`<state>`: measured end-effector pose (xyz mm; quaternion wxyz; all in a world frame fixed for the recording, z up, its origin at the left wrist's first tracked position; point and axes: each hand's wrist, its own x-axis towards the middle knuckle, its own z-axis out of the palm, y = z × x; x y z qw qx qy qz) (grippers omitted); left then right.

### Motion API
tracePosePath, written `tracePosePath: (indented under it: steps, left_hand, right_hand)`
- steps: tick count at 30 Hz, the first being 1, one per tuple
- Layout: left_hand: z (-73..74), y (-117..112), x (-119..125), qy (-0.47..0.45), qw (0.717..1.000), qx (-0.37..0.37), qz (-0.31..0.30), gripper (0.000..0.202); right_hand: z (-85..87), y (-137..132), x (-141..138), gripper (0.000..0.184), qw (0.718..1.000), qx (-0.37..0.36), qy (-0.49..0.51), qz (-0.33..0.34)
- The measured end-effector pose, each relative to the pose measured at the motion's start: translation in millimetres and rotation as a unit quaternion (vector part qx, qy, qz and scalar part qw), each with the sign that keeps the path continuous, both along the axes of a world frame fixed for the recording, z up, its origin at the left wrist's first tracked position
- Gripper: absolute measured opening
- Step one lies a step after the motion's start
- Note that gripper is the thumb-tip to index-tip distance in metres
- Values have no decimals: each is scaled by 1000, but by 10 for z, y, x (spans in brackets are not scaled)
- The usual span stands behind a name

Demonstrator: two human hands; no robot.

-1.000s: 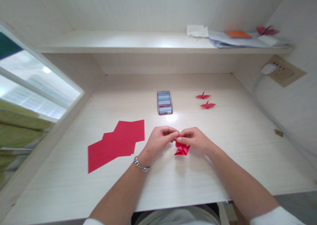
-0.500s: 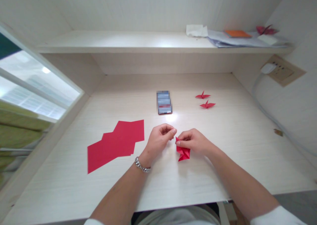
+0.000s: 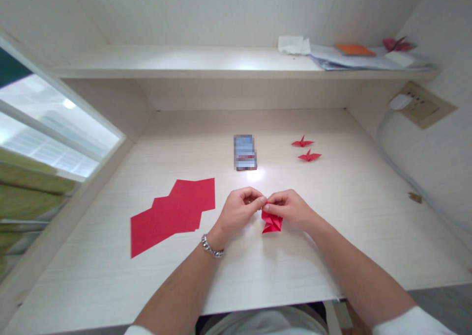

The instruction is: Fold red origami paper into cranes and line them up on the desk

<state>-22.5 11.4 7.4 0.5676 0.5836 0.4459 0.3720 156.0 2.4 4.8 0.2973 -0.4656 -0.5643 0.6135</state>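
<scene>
Folded red paper (image 3: pixel 272 222): thin, creased, angular facets, pointed flaps toward the person. Sits between the two hands, just above or on the pale wood-grain desk (image 3: pixel 243 286); contact unclear. Right hand (image 3: pixel 293 209): thumb and index closed on the paper's upper part, other fingers curled under. Left hand (image 3: pixel 239 207): thumb and index pinched together at the paper's top tip, fingers curled, grip partly hidden. Fingertips of both hands nearly meet; forearms angle inward from the desk's near edge. Chain-link metal bracelet (image 3: pixel 212 247) on left wrist. Left: flat matte red paper sheets (image 3: pixel 177 212), overlapping, straight-edged. Beyond hands: rectangular phone (image 3: pixel 245 152), screen pixelated; two small red origami cranes (image 3: pixel 309 156), wings spread, to its right.
</scene>
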Motion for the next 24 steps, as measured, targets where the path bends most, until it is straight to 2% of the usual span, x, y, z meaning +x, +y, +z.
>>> tracePosePath:
  steps: [3,8,13,17,21,24]
  left_hand:
    - [4,-7,46,3,1000,14,27,20]
    - [15,29,38,-53,996,-14,73,27]
    - [-5,17,-3,-34,999,-14,-4,25]
    - [-16,-25,46,16,999,26,19,26]
    - [-12,-18,79,13,998,21,57,29]
    - [-25,8,67,-21,999,-26,35,30]
  right_hand:
    - [1,-3,0,21,1000,9,-4,-3]
    - [5,-9,0,22,1000,7,11,15]
    - [5,-12,-8,21,1000,-6,11,4]
    - [5,-7,-3,21,1000,-2,9,3]
    - [14,18,16,24,998,35,19,-39]
    - [18,41,29,25,991,86,9,-97]
